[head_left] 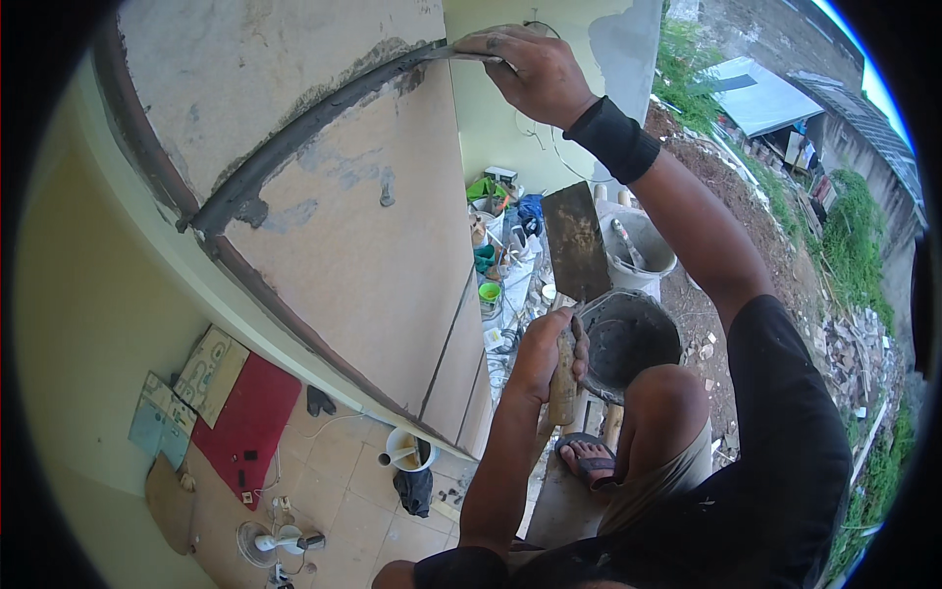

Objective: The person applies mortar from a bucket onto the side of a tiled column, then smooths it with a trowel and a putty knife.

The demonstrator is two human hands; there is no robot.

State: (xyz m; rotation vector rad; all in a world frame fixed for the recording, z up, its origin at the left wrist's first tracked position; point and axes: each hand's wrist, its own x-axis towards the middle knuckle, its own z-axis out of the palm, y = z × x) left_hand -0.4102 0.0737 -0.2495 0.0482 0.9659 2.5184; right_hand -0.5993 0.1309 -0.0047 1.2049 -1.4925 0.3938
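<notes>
My right hand (pixel 538 71), with a black band at the wrist, is closed on a thin flat blade (pixel 461 54); its handle, if any, is hidden. The blade touches the end of a dark wet mortar joint (pixel 324 118) between two large beige panels (pixel 363 216). Lower down, my left hand (pixel 551 353) wraps round the wooden handle of a trowel (pixel 577 243). Its broad rectangular metal blade points upward, stained with mortar. Just right of this hand sits a round black bucket (pixel 636 339) with grey mortar inside, close to my bent knee.
Behind the mortar bucket stands a white bucket (pixel 643 245) with a tool in it. Cluttered tools and containers (pixel 500 255) lie beyond the panels. Down on the tiled floor are a fan (pixel 280 540), a red board (pixel 250 422) and a white pail (pixel 407 447). My sandalled foot (pixel 587 459) rests on a narrow plank.
</notes>
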